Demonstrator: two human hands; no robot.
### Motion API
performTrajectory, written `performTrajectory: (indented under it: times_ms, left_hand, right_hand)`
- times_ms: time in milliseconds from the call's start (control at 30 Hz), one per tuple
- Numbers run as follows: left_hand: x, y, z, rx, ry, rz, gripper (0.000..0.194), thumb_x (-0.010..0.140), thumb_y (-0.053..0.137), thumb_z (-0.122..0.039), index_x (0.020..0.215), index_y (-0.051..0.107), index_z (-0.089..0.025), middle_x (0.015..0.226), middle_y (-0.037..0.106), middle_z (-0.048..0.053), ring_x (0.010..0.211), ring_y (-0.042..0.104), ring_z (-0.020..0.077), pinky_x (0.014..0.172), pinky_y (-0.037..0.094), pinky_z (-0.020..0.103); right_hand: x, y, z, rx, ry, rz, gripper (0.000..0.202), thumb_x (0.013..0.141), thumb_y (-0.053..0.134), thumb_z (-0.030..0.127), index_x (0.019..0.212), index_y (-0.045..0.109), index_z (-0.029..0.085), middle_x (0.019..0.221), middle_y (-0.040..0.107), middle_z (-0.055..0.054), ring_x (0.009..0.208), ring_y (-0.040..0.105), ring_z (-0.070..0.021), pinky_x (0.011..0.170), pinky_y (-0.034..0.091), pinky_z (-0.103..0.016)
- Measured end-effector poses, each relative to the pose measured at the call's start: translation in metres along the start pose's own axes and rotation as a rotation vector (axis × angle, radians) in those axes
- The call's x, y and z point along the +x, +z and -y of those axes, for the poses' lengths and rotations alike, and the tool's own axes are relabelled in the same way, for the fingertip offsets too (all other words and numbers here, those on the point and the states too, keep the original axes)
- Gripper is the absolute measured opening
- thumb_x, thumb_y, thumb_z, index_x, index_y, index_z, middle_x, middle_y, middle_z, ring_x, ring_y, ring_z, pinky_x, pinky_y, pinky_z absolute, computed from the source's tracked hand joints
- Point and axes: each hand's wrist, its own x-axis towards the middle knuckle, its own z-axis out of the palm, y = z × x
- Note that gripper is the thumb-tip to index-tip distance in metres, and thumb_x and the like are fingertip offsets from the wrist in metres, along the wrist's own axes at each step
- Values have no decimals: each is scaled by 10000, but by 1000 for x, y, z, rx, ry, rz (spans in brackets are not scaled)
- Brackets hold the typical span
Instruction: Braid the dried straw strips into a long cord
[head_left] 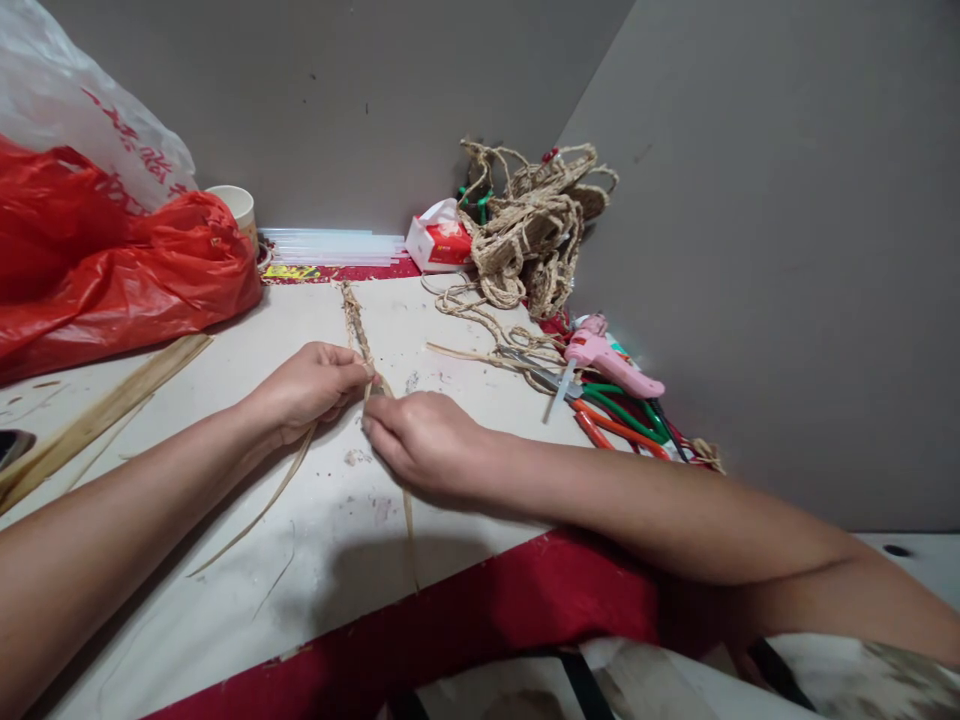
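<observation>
My left hand [326,388] pinches a strip of dried plant fibre near the middle of the white board. Close beside it, my right hand [420,430] is closed on another fibre strip, its fingertips almost meeting the left ones. Between the hands and the board's far edge runs a short, rough brown twisted piece [355,318], which leads to the fingertips. One loose fibre strip [262,515] trails toward me from under the left hand. A second thin strip [409,530] hangs below the right hand. The exact crossing of the strips is hidden by the fingers.
Left are a red plastic bag [150,270], a paper cup [236,208] and wide dried leaf strips [105,420]. Behind lie clear glue sticks [330,246] and a tissue pack [439,240]. Right are braided cord [540,220], a pink glue gun [611,360] and pliers [622,420].
</observation>
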Motion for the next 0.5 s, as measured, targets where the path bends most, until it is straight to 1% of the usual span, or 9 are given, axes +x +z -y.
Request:
performTrajectory:
  times_ms: [67,100,167,233,267,300,333,400,500]
  left_hand:
    - [1,-2,-1,-21,-11,25,147,781,542,-158,640,564,-125,393,292,-75,344,188,27,355,105,197]
    - [1,-4,-1,-37,-14,39,141,781,543,-157,647,569,-125,393,288,-76,345,184,27,354,105,195]
    - [2,-6,-3,-66,-19,59,149,780,553,-161,634,556,-131,403,285,-75,349,188,26,353,112,188]
    - [2,-9,-5,-85,-27,81,172,782,561,-170,616,530,-140,415,272,-77,354,189,26,354,117,182]
    - [3,-9,-5,-91,-33,92,178,784,563,-173,614,520,-143,420,263,-79,357,186,27,355,116,180]
    - [3,-10,-5,-93,-37,103,176,788,561,-176,619,518,-145,423,254,-82,360,180,27,356,115,179]
    - [3,-11,-5,-91,-39,115,170,791,557,-178,628,523,-145,425,248,-83,362,172,27,356,113,179]
    - [4,-13,-5,-81,-34,133,159,792,557,-186,640,530,-146,428,253,-82,364,170,27,356,112,177]
    - [5,-15,-3,-42,-17,151,136,780,577,-206,661,551,-145,437,267,-80,370,184,27,358,120,171]
  right_hand:
    - [-8,-11,4,15,-85,100,226,871,437,282,754,574,145,576,510,-10,494,345,-93,515,230,-248]
    - [-10,-18,3,69,-106,112,254,867,465,316,705,561,145,557,489,1,492,345,-87,513,238,-239]
    - [-8,-30,-2,233,-54,-3,345,869,483,383,630,529,139,539,468,11,502,372,-80,513,270,-219]
    - [2,-37,-13,419,77,-201,374,876,476,413,634,524,131,568,497,3,532,426,-82,525,316,-205]
    - [9,-37,-19,523,139,-247,353,872,487,408,663,534,127,600,524,-6,549,455,-85,534,341,-201]
    - [17,-35,-25,649,187,-223,319,871,498,386,692,539,124,629,543,-12,554,474,-84,537,364,-198]
    - [24,-33,-30,797,224,-157,288,878,494,353,708,535,123,633,546,-12,538,480,-78,527,378,-194]
    - [35,-26,-37,1055,271,21,267,899,459,299,701,514,128,575,501,11,453,430,-56,466,369,-180]
    - [43,-21,-42,1216,350,249,276,907,451,290,683,497,136,454,330,77,336,228,-30,326,216,-149]
